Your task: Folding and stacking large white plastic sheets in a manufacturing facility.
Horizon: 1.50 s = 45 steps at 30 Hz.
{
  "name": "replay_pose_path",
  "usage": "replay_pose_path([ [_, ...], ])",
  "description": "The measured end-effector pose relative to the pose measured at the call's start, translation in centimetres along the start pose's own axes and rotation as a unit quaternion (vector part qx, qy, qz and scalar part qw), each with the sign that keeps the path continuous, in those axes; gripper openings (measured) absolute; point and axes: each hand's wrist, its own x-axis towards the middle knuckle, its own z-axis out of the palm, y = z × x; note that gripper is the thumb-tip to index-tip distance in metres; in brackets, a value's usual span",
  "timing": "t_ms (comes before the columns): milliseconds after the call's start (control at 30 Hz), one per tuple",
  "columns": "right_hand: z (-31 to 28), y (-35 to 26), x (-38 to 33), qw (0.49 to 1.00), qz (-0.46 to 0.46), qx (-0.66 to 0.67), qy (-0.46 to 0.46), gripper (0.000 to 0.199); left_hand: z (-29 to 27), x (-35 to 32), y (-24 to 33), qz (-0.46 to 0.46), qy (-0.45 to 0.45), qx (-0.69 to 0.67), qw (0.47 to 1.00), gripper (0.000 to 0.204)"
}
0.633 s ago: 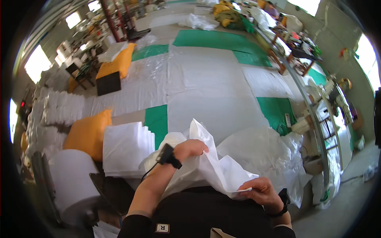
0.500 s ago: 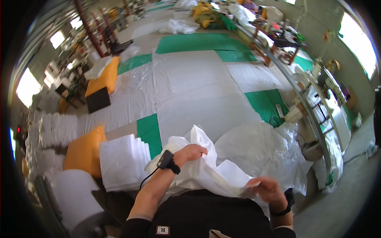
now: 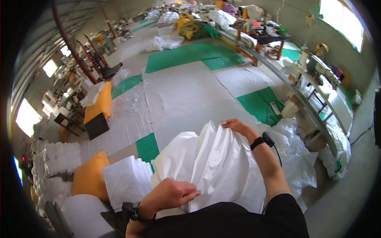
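A large, glossy white plastic sheet (image 3: 226, 170) hangs in long folds in front of my body. Pinched between the fingers of my right hand (image 3: 237, 126) is its upper far edge, with that arm stretched forward. My left hand (image 3: 173, 193) is low and close to my body, its fingers curled and closed on a fold at the sheet's near side. Whether the sheet is a single layer or a bag cannot be told. Left of it stands a stack of folded white sheets (image 3: 129, 180), close to my left forearm.
Yellow sacks (image 3: 90, 174) and a white roll (image 3: 85, 216) are at the left. Crumpled clear plastic (image 3: 291, 158) lies on the right beside a long metal rail (image 3: 291, 85). White and green sheets (image 3: 262, 105) cover the floor ahead. A person (image 3: 228, 8) is far back near work tables.
My right hand has swung from low right up and forward with the sheet's edge. My left hand has come down and back toward my body. The sheet is spread wider and raised.
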Motion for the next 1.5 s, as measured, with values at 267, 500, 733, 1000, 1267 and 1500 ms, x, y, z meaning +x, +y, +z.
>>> replay_pose_path([
  [267, 12.1, -7.9, 9.0, 0.992, -0.047, 0.039, -0.113, 0.021, -0.6, -6.7, -1.3, -0.131, 0.081, 0.035, 0.987, 0.024],
  [500, 11.4, -25.6, 4.2, 0.945, -0.251, 0.158, -0.135, 0.015, -4.1, -14.9, -6.1, -0.29, 0.482, 0.05, 0.825, 0.013],
  [733, 9.1, -30.8, -0.5, 0.932, -0.293, 0.042, -0.208, 0.023, -7.6, -16.8, -5.1, -0.118, 0.548, 0.079, 0.824, 0.01],
  [1000, 7.9, -28.5, -1.1, 0.796, -0.353, -0.485, -0.08, 0.018, -9.3, -16.6, -12.9, -0.174, 0.404, 0.108, 0.891, 0.009],
  [1267, -9.5, -23.7, 0.7, 0.818, -0.358, -0.407, 0.189, 0.02, -22.1, -33.1, -20.4, -0.168, 0.61, 0.307, 0.711, 0.035],
  [1500, -7.8, -22.7, -6.3, 0.915, -0.298, -0.087, 0.257, 0.008, -21.6, -46.4, -18.3, 0.024, 0.836, -0.218, 0.503, 0.038],
])
